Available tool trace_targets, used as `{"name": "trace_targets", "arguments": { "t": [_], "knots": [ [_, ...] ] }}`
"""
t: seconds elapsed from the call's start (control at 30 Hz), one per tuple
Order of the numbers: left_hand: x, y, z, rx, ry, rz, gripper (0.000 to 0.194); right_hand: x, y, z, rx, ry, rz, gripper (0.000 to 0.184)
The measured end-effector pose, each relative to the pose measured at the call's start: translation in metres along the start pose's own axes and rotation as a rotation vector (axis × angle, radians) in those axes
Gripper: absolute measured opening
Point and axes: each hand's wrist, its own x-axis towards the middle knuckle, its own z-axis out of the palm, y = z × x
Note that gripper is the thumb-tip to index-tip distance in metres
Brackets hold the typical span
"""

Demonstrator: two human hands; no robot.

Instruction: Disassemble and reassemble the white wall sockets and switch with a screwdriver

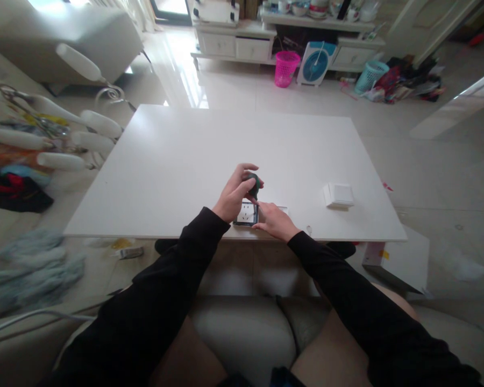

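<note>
My left hand (239,191) is closed around the dark green handle of a screwdriver (253,184), held upright over the table. Its lower end points down at the top right corner of a wall socket (247,214), a white face in a dark frame lying near the table's front edge. My right hand (276,220) has thumb and index finger at the socket's right side, with the index fingertip close below the screwdriver handle. Partly hidden behind my right hand is a white frame-like piece (284,209). The screwdriver's tip is too small to make out.
On the white table (210,145), a stack of white square plates (339,195) stands to the right. A small light-coloured item (309,229) lies by the front edge. Lamp arms (92,126) reach close to the table's left edge. A pink basket (286,69) stands beyond.
</note>
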Motion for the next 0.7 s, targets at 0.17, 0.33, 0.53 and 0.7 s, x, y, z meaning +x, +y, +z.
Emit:
{"name": "trace_targets", "arguments": {
  "t": [0.17, 0.33, 0.53, 0.7],
  "knots": [
    [0.0015, 0.0005, 0.0013, 0.138, 0.042, 0.003, 0.029, 0.0001, 0.0002, 0.0002, 0.003, -0.001, -0.008, 0.071],
    [-0.0001, -0.0023, 0.0028, 0.166, 0.076, 0.042, 0.050, -0.0005, -0.0004, -0.0006, 0.006, 0.000, -0.011, 0.071],
    [0.0006, 0.0006, 0.0004, 0.027, -0.020, -0.032, 0.037, -0.0006, -0.0007, -0.0003, 0.012, 0.004, -0.007, 0.073],
    [0.0006, -0.0025, -0.0005, 0.223, 0.123, 0.010, 0.038, -0.0009, 0.0002, 0.0011, 0.007, 0.011, -0.014, 0.074]
  ]
}}
